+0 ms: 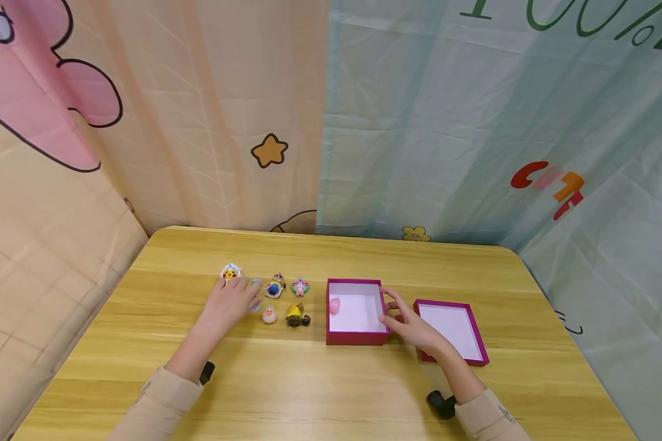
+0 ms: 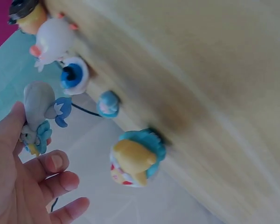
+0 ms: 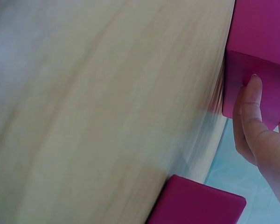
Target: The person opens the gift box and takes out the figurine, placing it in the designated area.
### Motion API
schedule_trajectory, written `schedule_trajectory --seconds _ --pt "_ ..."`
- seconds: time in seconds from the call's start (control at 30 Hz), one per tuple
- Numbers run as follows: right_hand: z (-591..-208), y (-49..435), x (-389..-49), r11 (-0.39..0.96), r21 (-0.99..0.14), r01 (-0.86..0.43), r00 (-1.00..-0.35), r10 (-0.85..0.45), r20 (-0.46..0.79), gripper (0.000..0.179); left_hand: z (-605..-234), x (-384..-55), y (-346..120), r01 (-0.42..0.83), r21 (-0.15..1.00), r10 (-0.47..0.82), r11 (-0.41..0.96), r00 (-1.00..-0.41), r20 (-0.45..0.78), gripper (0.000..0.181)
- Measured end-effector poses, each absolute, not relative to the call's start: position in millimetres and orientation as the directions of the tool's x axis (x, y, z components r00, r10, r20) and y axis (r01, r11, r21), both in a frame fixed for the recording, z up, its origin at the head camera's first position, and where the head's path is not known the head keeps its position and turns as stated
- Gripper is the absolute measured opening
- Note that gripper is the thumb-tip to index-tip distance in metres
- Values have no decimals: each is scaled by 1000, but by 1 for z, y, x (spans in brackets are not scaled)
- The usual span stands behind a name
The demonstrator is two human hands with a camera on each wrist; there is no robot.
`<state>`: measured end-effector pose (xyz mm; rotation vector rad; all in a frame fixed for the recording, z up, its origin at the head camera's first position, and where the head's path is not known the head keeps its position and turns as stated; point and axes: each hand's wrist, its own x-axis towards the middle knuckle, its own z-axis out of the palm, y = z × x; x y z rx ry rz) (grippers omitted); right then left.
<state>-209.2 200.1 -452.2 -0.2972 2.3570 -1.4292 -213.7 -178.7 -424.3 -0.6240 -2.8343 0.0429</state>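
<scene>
My left hand (image 1: 228, 306) pinches a small grey-and-blue figurine (image 2: 38, 105) between thumb and fingers; its other fingers are spread loosely. Beyond it stands a yellow figurine with a white hood (image 1: 230, 272). A tiny blue figurine (image 2: 108, 103) is beside that one. Right of the left hand are a pale duck-like figurine (image 1: 269, 315), a yellow-and-dark figurine (image 1: 295, 315), a white-and-blue figurine (image 1: 274, 286) and a pink-and-green figurine (image 1: 300, 286). My right hand (image 1: 410, 324) holds the right wall of an open magenta box (image 1: 355, 338). A pink piece (image 1: 334, 306) lies inside at the left.
The magenta lid (image 1: 447, 324) lies with its white inside up, right of the box and partly behind the right forearm. Wooden table (image 1: 287, 392) surface stretches toward me. Printed curtains (image 1: 226, 122) hang behind the table and at both sides.
</scene>
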Motion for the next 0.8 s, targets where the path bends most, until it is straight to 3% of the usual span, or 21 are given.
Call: schedule_trajectory --seconds 0.17,0.33,0.6,0.8 --pt "-452 200 -209 476 -880 10 -911 -359 -205 65 -430 -210 -183 406 -118 418 906 -902 112 33" --pt "-429 194 -201 479 -878 10 -905 -370 -212 64 -432 -207 -184 436 -134 445 890 -895 44 30" --pt "-419 190 -197 485 -874 5 -900 -378 -215 63 -444 -211 -183 450 -152 457 880 -890 8 25" --pt "-419 190 -197 485 -874 13 -901 -374 -221 63 -449 -214 -184 440 -136 445 888 -896 7 33"
